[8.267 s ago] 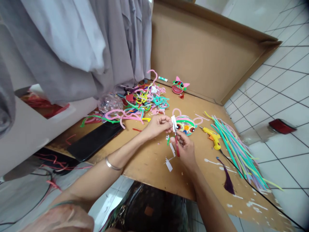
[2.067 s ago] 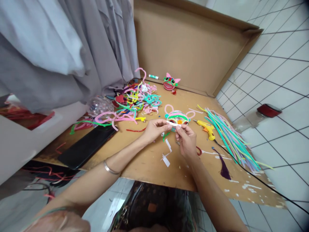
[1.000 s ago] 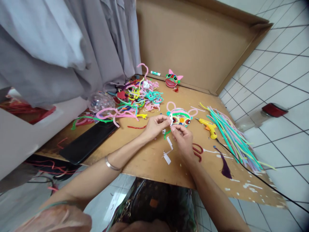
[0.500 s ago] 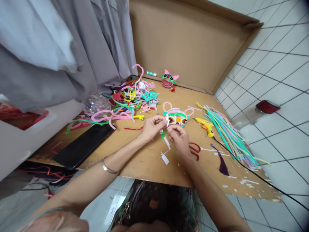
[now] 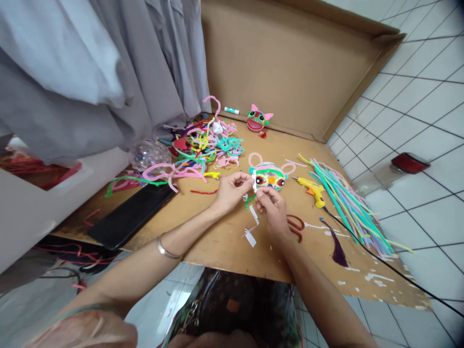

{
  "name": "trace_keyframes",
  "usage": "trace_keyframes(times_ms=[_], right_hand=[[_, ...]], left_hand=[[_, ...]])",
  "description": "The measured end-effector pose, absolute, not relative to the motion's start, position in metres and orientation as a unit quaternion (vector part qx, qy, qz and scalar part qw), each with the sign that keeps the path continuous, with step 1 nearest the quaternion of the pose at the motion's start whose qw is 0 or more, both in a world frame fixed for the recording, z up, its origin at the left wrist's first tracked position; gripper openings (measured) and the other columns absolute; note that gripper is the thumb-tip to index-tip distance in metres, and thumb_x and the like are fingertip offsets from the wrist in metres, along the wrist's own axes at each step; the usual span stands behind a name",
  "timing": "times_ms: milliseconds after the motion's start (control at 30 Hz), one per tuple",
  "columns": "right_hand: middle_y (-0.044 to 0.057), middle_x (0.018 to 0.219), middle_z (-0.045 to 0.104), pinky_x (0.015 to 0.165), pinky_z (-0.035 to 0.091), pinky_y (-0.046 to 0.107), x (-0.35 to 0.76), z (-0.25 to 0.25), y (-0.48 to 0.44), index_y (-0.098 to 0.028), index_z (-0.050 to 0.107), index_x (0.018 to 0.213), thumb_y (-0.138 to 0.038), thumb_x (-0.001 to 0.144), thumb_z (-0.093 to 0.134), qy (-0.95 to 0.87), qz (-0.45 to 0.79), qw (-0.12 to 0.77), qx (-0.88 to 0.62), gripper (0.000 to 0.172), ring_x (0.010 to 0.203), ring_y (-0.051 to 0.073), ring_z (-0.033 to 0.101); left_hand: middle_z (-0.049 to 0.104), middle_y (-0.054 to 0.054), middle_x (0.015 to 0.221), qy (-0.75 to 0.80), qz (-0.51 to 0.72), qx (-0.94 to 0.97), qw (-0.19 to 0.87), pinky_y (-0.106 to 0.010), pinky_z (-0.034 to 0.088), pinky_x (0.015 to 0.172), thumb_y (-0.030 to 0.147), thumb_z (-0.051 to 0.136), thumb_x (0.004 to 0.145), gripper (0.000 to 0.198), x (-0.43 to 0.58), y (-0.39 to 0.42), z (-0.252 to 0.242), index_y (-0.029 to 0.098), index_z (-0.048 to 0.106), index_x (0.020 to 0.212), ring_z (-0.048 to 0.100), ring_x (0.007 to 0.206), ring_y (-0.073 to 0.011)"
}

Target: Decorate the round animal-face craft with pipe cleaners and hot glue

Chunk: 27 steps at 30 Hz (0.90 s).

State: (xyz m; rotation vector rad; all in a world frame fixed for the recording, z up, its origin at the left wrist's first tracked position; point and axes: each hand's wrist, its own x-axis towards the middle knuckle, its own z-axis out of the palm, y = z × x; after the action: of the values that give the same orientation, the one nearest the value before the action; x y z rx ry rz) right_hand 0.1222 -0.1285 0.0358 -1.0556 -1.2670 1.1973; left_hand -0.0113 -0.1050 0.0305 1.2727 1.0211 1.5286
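Between the fingertips of both hands is a small white paper strip [image 5: 254,181] with a notched edge. My left hand [image 5: 234,189] pinches its upper end, and my right hand [image 5: 270,203] pinches the lower end. Just behind them lies a colourful lion-like face [image 5: 270,175] made of pipe cleaners, with pink loop ears and big round eyes; the fingers partly cover its left side. White paper scraps [image 5: 250,237] rest on the table below the hands. Beside my right hand, red-handled scissors [image 5: 296,223] lie partly hidden under the wrist.
A yellow glue gun [image 5: 311,189] with a black cord and a bundle of pipe cleaners [image 5: 348,208] lie at right, near a purple tassel [image 5: 338,246]. At left are a tangled pipe-cleaner heap [image 5: 203,145] and a black phone-like slab [image 5: 132,217]. A finished small face [image 5: 256,120] stands at the back.
The whole view has shifted slightly, so things sit a little further right. Both hands keep their pinch on the paper strip, with only slight finger movement.
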Motion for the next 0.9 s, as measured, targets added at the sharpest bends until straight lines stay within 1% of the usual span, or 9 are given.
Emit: trace_keyframes(times_ms=[100,233,433,567,667,767,833,900], right_hand=[[-0.005,0.057,0.052,0.050,0.036,0.023,0.120,0.035,-0.129,-0.020,0.063,0.074,-0.042,0.068,0.070,-0.537,0.479,0.527,-0.452,0.024,0.052,0.009,0.044],[-0.005,0.053,0.049,0.048,0.033,0.023,0.118,0.033,-0.126,-0.020,0.061,0.069,-0.043,0.067,0.068,-0.529,0.469,0.533,-0.464,0.024,0.050,0.009,0.042],[-0.007,0.047,0.045,0.046,0.026,0.022,0.122,0.031,-0.122,-0.020,0.057,0.062,-0.032,0.064,0.064,-0.509,0.515,0.527,-0.445,0.014,0.044,0.007,0.035],[-0.008,0.045,0.042,0.046,0.022,0.023,0.126,0.032,-0.121,-0.020,0.057,0.059,-0.029,0.060,0.060,-0.522,0.535,0.500,-0.438,0.009,0.044,0.007,0.031],[-0.007,0.048,0.043,0.049,0.024,0.024,0.129,0.033,-0.124,-0.020,0.057,0.059,-0.030,0.065,0.060,-0.581,0.525,0.455,-0.423,0.012,0.046,0.008,0.033],[-0.004,0.052,0.044,0.052,0.027,0.025,0.131,0.035,-0.128,-0.019,0.050,0.054,-0.038,0.077,0.057,-0.665,0.482,0.406,-0.402,0.031,0.052,0.009,0.037],[-0.005,0.052,0.040,0.053,0.027,0.025,0.132,0.037,-0.129,-0.019,0.046,0.053,-0.041,0.082,0.056,-0.684,0.439,0.413,-0.411,0.037,0.053,0.009,0.037],[-0.006,0.054,0.040,0.052,0.028,0.024,0.134,0.038,-0.128,-0.020,0.050,0.059,-0.039,0.078,0.061,-0.662,0.398,0.462,-0.435,0.029,0.053,0.009,0.037]], left_hand=[[0.059,0.002,0.061,0.413,0.613,0.518,0.430,-0.021,0.039,0.054,0.040,0.071,0.071,0.027,-0.011,-0.106,0.030,0.015,0.063,0.069,0.048,0.054,-0.0081],[0.059,0.002,0.060,0.411,0.606,0.526,0.434,-0.021,0.039,0.054,0.041,0.071,0.071,0.027,-0.010,-0.106,0.028,0.015,0.064,0.070,0.049,0.054,-0.0082],[0.060,0.001,0.060,0.404,0.591,0.536,0.447,-0.020,0.038,0.053,0.040,0.071,0.071,0.027,-0.008,-0.107,0.026,0.014,0.064,0.071,0.049,0.053,-0.0079],[0.060,0.001,0.060,0.398,0.585,0.537,0.460,-0.021,0.039,0.054,0.039,0.070,0.072,0.025,-0.009,-0.106,0.025,0.014,0.063,0.071,0.050,0.054,-0.0081],[0.060,0.001,0.061,0.406,0.585,0.529,0.461,-0.021,0.039,0.054,0.038,0.068,0.073,0.024,-0.012,-0.102,0.026,0.014,0.063,0.071,0.050,0.054,-0.0082],[0.059,0.002,0.060,0.410,0.570,0.532,0.473,-0.020,0.038,0.054,0.035,0.067,0.071,0.021,-0.016,-0.100,0.028,0.015,0.062,0.069,0.049,0.054,-0.0079],[0.059,0.003,0.060,0.413,0.555,0.540,0.479,-0.020,0.037,0.054,0.031,0.065,0.070,0.017,-0.018,-0.099,0.031,0.015,0.061,0.068,0.049,0.054,-0.0077],[0.059,0.003,0.059,0.417,0.537,0.553,0.483,-0.020,0.038,0.055,0.029,0.063,0.069,0.013,-0.020,-0.099,0.032,0.016,0.062,0.067,0.049,0.054,-0.0079]])
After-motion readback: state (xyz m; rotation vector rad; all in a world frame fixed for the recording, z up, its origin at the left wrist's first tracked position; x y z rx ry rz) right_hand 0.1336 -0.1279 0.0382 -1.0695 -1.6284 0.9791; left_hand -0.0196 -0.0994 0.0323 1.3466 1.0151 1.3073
